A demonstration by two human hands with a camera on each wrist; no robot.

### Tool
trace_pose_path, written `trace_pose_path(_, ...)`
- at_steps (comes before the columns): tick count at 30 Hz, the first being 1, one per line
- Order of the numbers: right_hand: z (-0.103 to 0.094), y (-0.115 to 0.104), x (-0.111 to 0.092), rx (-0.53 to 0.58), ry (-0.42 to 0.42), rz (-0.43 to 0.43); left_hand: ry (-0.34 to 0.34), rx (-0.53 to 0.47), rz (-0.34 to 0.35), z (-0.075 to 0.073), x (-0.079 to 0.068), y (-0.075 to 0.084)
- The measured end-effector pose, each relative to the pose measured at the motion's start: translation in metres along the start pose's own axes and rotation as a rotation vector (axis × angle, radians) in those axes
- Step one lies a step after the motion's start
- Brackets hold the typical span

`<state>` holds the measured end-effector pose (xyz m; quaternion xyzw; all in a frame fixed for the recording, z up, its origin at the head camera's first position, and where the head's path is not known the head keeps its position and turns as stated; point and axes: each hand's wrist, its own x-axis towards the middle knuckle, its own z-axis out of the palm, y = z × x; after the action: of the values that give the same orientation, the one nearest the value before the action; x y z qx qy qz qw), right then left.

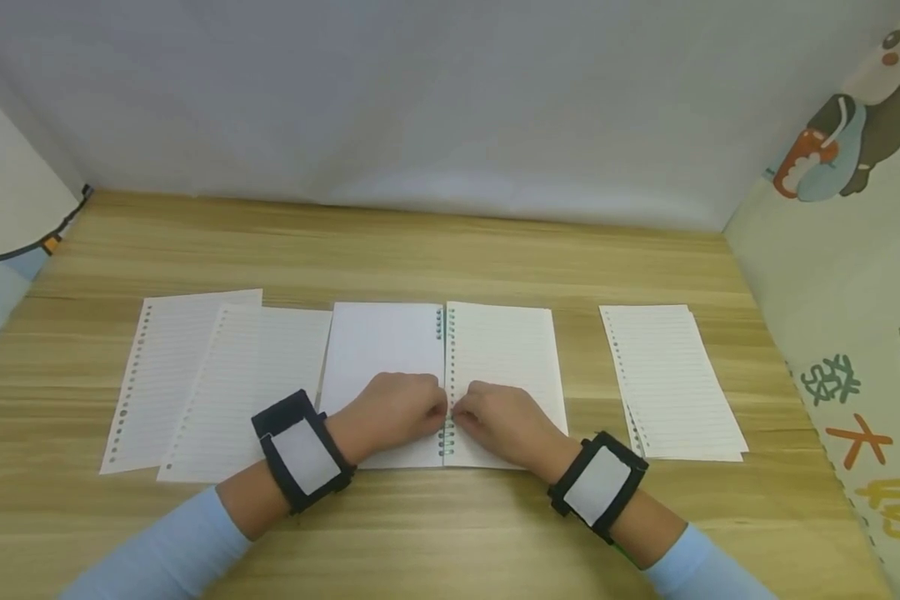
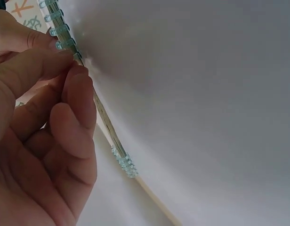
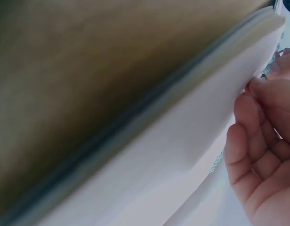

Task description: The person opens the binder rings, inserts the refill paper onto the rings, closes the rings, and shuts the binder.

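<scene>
An open loose-leaf notebook (image 1: pixel 498 350) lies in the middle of the table, with a blank white left side and lined pages on the right. Small clear teal binder rings (image 2: pixel 124 162) run along its spine in two groups. My left hand (image 1: pixel 405 407) pinches the binding at the lower part of the spine between thumb and fingertips. From the other side, my right hand (image 1: pixel 506 417) pinches the same stretch, its fingertips close to the left hand's. In the right wrist view, the page stack (image 3: pixel 182 127) rises beside the right fingers (image 3: pixel 246 110). The fingers partly hide the rings between them.
Two overlapping lined, hole-punched sheets (image 1: pixel 172 367) lie left of the notebook, reaching its left edge. Another small pile of punched lined sheets (image 1: pixel 675 383) lies to the right. A pale wall (image 1: pixel 420 108) stands behind the wooden table (image 1: pixel 420 533), and a printed panel (image 1: pixel 832 292) borders the right side.
</scene>
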<state>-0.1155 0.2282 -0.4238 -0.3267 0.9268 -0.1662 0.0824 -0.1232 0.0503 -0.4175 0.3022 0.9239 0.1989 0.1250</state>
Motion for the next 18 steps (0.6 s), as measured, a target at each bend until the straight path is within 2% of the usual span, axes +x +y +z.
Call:
trace_pose_path(8, 0.0012, -0.0016, 0.0006, -0.019, -0.001, -0.012, 0.038, 0.007, 0.016, 0.0051, -0.0013, -0.0033)
trace_pose_path(18, 0.0012, -0.002, -0.0005, -0.022, -0.026, 0.003, 0.03, -0.044, -0.026, 0.0055, -0.004, -0.003)
